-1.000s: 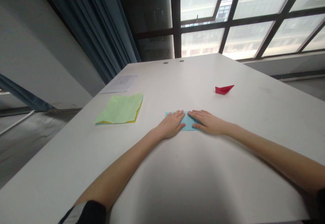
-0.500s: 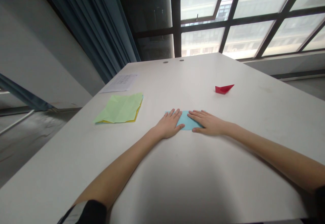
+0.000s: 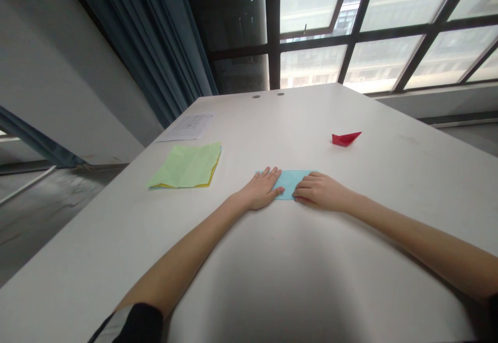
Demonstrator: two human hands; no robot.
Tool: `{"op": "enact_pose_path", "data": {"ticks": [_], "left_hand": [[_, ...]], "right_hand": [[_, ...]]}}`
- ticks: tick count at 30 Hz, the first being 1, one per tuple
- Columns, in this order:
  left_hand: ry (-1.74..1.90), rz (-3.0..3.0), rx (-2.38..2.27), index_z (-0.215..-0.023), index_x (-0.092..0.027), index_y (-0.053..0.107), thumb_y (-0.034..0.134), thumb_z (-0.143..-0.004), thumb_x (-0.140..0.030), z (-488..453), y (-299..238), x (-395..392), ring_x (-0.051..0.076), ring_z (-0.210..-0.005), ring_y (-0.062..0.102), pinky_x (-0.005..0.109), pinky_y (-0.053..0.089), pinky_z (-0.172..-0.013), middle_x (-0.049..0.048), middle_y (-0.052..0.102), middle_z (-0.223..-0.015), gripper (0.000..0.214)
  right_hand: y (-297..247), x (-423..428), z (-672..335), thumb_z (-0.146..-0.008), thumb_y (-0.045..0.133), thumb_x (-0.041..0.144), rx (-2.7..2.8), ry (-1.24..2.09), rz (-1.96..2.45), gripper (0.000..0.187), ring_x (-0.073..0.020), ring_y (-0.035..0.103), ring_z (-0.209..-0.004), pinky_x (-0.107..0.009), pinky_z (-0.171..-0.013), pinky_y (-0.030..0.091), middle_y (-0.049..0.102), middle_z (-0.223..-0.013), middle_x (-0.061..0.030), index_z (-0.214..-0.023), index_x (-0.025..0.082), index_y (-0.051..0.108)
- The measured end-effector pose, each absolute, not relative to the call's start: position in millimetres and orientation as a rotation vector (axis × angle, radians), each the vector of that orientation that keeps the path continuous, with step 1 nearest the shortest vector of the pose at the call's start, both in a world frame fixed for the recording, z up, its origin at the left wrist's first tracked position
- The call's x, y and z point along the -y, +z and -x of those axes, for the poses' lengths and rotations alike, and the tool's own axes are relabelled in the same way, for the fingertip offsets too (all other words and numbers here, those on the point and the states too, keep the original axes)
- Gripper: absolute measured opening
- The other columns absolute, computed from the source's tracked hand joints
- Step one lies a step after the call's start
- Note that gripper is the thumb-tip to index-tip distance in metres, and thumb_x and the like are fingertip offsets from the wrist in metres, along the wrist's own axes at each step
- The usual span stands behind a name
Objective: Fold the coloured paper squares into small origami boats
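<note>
A folded sheet of light blue paper (image 3: pixel 288 180) lies flat on the white table, partly covered by both hands. My left hand (image 3: pixel 263 188) rests on its left part, palm down, with the fingers stretched out and the thumb near the front edge. On the right part, my right hand (image 3: pixel 321 191) has its fingers curled and drawn together, with thumb and fingertips at the paper's near edge. The exact grip under the right fingers is partly hidden.
A red folded paper boat (image 3: pixel 346 139) sits farther back on the right. To the left lies a stack of green and yellow paper sheets (image 3: pixel 189 165), with a printed white sheet (image 3: pixel 187 127) behind it. The table (image 3: pixel 249 270) reaches toward the windows.
My right hand has gone from lying flat with spread fingers to curled fingers at the paper's near edge. My left hand stays in place on the paper. The view has shifted slightly.
</note>
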State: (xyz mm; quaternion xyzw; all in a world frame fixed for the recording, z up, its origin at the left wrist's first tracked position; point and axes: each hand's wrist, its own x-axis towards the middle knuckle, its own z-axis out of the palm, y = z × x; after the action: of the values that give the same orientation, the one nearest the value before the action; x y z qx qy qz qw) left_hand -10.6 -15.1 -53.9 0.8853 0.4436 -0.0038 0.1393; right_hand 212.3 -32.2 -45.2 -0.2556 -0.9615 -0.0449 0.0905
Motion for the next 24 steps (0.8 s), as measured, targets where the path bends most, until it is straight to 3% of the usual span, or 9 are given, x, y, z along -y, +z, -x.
{"op": "enact_pose_path", "data": {"ticks": [6,13,18,24], "left_hand": [[0.418,-2.464,-1.359,-0.133,-0.018,0.032,0.012,-0.09,-0.051,18.3,-51.1,4.6,0.02,-0.129,0.03,0.04,0.022,-0.106,0.009,0.036,-0.14,0.058],[1.036,-2.077,-1.513,-0.114,-0.014,0.048,0.015,-0.092,-0.046,28.3,-55.3,-10.4,0.016,-0.111,0.048,0.031,0.036,-0.097,0.0098,0.055,-0.117,0.051],[0.823,-2.08,-1.646,-0.104,-0.018,0.054,0.025,-0.089,-0.05,32.5,-56.8,-13.1,0.02,-0.102,0.052,0.036,0.04,-0.09,0.0079,0.059,-0.108,0.046],[0.419,-2.32,-1.751,-0.109,-0.02,0.056,0.042,-0.073,-0.067,36.8,-54.6,-7.1,0.028,-0.11,0.046,0.045,0.034,-0.093,0.0097,0.052,-0.119,0.06]], "right_hand": [[-38.1,29.3,-214.9,-0.091,0.034,0.028,2.756,-0.241,0.888,0.033,-0.0155,0.058,-0.068,-0.028,-0.065,0.036,0.066,-0.072,-0.0058,-0.083,0.019,0.065],[-13.7,27.1,-225.8,-0.086,0.042,0.034,2.255,0.132,1.211,0.027,-0.0159,0.061,-0.069,-0.027,-0.065,0.043,0.069,-0.081,-0.0042,-0.087,0.02,0.065],[-12.8,14.9,-237.6,-0.079,0.049,0.042,1.835,0.396,1.386,0.031,-0.0159,0.057,-0.061,-0.026,-0.055,0.041,0.066,-0.069,-0.0041,-0.082,0.017,0.066],[-45.8,-14.4,-258.0,-0.073,0.051,0.047,1.74,0.484,1.628,0.035,-0.0151,0.054,-0.056,-0.025,-0.048,0.036,0.062,-0.06,-0.0026,-0.079,0.016,0.067]]}}
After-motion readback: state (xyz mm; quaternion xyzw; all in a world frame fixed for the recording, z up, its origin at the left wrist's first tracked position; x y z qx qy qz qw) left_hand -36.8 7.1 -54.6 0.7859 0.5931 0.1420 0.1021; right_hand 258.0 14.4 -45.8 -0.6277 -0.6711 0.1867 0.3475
